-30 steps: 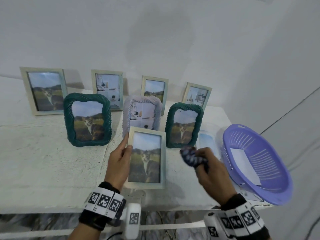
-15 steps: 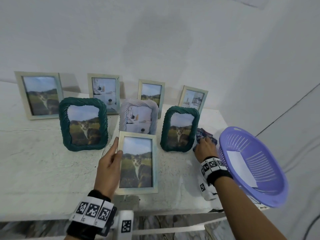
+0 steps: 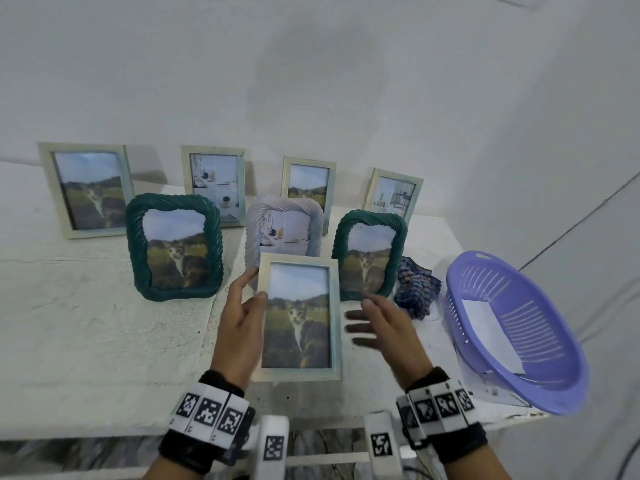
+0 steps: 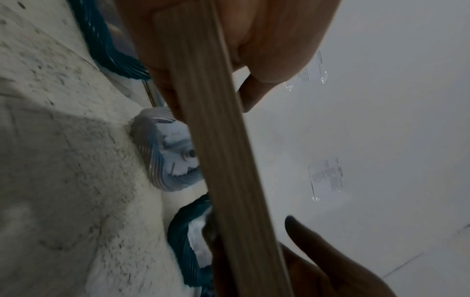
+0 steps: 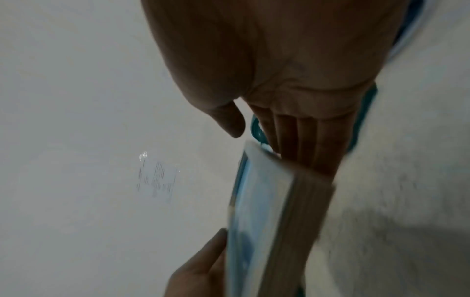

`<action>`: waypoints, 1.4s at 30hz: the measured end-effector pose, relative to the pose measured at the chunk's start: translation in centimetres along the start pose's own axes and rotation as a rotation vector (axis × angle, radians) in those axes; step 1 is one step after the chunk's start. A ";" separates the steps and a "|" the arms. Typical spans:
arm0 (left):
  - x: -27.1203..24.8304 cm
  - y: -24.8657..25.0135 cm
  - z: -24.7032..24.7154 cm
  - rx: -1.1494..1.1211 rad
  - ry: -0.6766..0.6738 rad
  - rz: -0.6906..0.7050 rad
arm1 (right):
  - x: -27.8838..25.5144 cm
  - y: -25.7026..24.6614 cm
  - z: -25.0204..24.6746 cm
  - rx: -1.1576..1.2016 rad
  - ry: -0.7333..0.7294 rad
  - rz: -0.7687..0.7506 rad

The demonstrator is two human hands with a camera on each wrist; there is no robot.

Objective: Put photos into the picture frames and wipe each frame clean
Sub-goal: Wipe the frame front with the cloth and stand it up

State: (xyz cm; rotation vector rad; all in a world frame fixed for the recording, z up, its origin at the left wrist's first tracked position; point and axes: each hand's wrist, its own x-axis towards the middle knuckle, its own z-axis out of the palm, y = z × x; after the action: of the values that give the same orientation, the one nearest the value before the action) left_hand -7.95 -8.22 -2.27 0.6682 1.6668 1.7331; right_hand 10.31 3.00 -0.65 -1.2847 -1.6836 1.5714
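Observation:
A pale wooden frame (image 3: 299,320) with a cat photo is held upright above the table's front. My left hand (image 3: 254,285) grips its left edge, thumb on the front and fingers behind. My right hand (image 3: 358,317) is empty, its fingers straight and together, right at the frame's right edge. In the right wrist view those fingers (image 5: 302,140) run along behind the frame (image 5: 269,201); whether they touch it I cannot tell. The chequered cloth (image 3: 415,289) lies crumpled on the table beside the right green frame (image 3: 398,244). The left wrist view shows the frame's side edge (image 4: 229,160).
Another green twisted frame (image 3: 135,247) and a lilac one (image 3: 254,233) stand just behind the held frame. Several pale frames with photos line the wall. A purple basket (image 3: 554,386) holding a white sheet (image 3: 491,334) overhangs the table's right front corner.
My right hand carried the cloth to the right green frame, left it there and came back empty to the held frame. My left hand kept its grip.

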 end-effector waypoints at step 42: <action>-1.3 2.1 1.7 -0.063 -0.322 -0.270 | -4.1 -1.7 0.2 0.574 -0.139 0.311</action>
State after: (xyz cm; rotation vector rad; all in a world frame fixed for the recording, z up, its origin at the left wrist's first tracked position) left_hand -6.05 -7.98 -0.01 0.6234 1.4022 1.3995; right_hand 11.42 -0.45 1.87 -1.1787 -1.0038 2.1631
